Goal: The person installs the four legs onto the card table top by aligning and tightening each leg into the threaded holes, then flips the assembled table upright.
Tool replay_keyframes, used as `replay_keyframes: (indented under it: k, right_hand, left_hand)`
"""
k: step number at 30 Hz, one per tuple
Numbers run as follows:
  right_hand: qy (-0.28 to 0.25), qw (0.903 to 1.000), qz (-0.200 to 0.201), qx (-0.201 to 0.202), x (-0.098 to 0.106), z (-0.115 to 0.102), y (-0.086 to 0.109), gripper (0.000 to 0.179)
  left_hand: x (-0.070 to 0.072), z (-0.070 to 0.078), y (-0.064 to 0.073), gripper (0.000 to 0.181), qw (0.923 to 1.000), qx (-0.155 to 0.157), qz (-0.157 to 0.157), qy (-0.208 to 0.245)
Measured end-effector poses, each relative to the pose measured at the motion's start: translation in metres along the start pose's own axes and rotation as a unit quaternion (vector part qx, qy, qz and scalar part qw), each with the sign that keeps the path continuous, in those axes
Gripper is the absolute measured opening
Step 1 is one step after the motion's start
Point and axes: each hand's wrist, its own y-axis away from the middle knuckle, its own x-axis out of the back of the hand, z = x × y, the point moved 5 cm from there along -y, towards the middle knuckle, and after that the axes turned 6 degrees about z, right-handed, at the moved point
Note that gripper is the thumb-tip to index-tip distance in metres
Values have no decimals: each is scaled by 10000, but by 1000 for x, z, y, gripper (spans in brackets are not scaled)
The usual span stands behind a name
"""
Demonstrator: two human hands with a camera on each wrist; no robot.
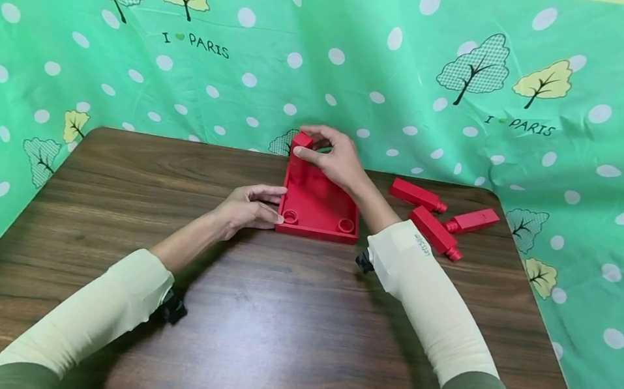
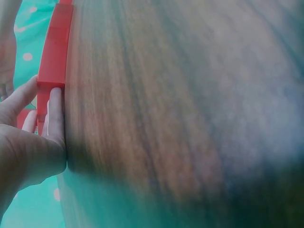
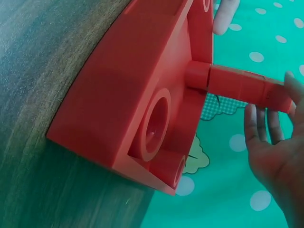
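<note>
A red toy tabletop (image 1: 322,204) lies upside down, its raised rim upward and round sockets at its corners. At the far left corner a red square table leg (image 1: 299,165) stands upright over its socket. My right hand (image 1: 341,160) pinches the leg's upper end between thumb and fingers. In the right wrist view, the leg (image 3: 237,84) meets the round socket with a thin seam between them. My left hand (image 1: 241,209) touches the tabletop's left side, fingers extended and thumb near the front left corner. Both near sockets stand unfilled.
Three more red legs with threaded ends lie right of the tabletop: one at the back (image 1: 415,194), one in front (image 1: 432,229) and one farther right (image 1: 472,220). Behind the wooden table (image 1: 271,321) hangs a green dotted curtain (image 1: 281,72).
</note>
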Motion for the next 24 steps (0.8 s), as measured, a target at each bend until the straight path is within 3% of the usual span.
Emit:
replay_keyframes:
  k: [11, 19, 24]
  right_hand:
    - [332, 9983, -428, 194, 2, -3, -1, 50]
    - [-48, 9995, 2, -303, 0, -2, -2, 44]
    - [-177, 9990, 112, -407, 0, -4, 0, 51]
  left_hand:
    - [1, 0, 1, 77, 10000, -61, -28, -14]
    - [2, -1, 2, 77, 10000, -41, 70, -56]
    - [0, -1, 1, 78, 10000, -49, 41, -50]
